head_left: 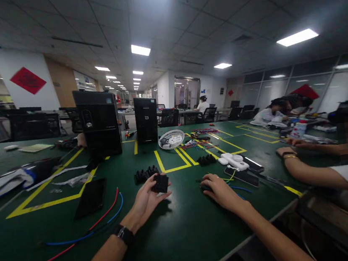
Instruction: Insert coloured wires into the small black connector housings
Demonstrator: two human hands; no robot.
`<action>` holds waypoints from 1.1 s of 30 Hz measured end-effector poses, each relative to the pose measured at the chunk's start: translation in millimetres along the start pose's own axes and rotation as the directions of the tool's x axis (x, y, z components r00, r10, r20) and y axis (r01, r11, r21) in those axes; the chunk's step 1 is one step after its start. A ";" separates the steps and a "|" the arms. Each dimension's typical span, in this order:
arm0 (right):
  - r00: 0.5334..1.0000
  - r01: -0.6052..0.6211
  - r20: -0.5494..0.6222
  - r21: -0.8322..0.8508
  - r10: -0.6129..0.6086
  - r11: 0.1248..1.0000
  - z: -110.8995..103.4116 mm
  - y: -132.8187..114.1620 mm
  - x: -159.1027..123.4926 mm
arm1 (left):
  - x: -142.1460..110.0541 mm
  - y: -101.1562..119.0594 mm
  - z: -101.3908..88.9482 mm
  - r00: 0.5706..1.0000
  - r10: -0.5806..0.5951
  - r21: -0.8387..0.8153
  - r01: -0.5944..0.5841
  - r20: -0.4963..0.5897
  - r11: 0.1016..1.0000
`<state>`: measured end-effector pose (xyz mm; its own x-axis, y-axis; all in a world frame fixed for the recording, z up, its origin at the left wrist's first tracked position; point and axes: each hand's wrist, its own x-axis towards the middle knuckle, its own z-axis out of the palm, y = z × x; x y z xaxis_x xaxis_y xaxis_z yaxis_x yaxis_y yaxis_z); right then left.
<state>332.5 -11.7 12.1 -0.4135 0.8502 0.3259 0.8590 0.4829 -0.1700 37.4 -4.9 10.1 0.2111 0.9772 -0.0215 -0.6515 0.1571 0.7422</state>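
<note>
My left hand (147,199) grips a small black block (160,183), which looks like a plastic connector, between thumb and fingers just above the green table. Right behind it lie more black ridged blocks (146,174). My right hand (217,188) rests low on the table, palm down and fingers curled. Something dark shows at its fingertips, but the hand hides most of it. A yellow-green wire (231,176) and a blue wire (241,188) lie beside that hand. To the left, a red wire (106,213) crosses a blue wire (70,241).
A dark phone (91,198) lies at left, another phone (241,176) at right beside white plugs (233,161). Farther back stand two black computer cases (99,125), a white basket (171,139) and bundled wires (205,137). A co-worker's arm (309,173) rests at right.
</note>
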 end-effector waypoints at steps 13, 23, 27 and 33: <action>0.974 -0.072 -0.193 0.244 0.121 0.967 -6.4 -33.9 34.3 | -1.5 1.3 -5.9 0.993 -0.031 0.028 0.028 0.112 0.999; 0.984 -0.079 -0.033 0.804 0.176 0.589 29.1 -124.5 78.8 | 5.6 -5.0 -8.9 0.987 0.150 0.049 -0.152 0.052 0.987; 0.978 -0.122 0.023 0.870 0.208 0.478 41.7 -132.0 82.0 | 4.1 -8.1 -7.5 0.983 0.146 0.053 -0.152 0.107 0.987; 0.975 -0.117 0.017 0.888 0.223 0.445 49.1 -127.0 81.1 | 3.1 -11.8 -6.7 0.970 0.154 0.164 -0.185 0.187 0.969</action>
<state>175.1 6.2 14.5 -0.2164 0.9399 0.2640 0.1622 0.3012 -0.9396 40.8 -2.7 -3.2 0.2410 0.9456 0.2184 -0.5506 -0.0521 0.8332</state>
